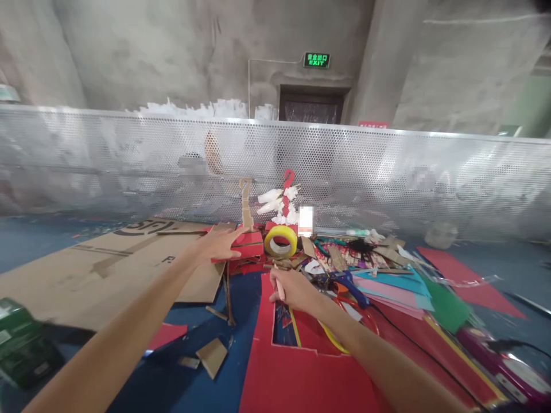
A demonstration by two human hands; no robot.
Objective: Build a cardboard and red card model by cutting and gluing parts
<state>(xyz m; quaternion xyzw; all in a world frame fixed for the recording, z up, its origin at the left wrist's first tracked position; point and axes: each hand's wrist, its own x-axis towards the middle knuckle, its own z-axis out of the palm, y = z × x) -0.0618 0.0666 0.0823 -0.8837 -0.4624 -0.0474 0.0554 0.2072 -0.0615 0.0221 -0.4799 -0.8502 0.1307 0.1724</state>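
one wall sign (pixel 317 60), green characters: "安全出口" above "exit". one cardboard sheet (pixel 129 255), dark printed lettering, not clearly legible. one red placard (pixel 373 124), characters too small to read.

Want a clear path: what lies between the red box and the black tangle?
In the head view, the yellow tape roll beside the red box, then cardboard and other scraps toward the black tangle.

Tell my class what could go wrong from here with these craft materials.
The yellow tape roll, seemingly on its edge beside the red box-like piece under the left hand, might roll if nudged. The black cord of the blue tool runs close to the right forearm, which could snag it. The cut red sheet narrows to a strip on its left side, which may bend or tear if pulled.
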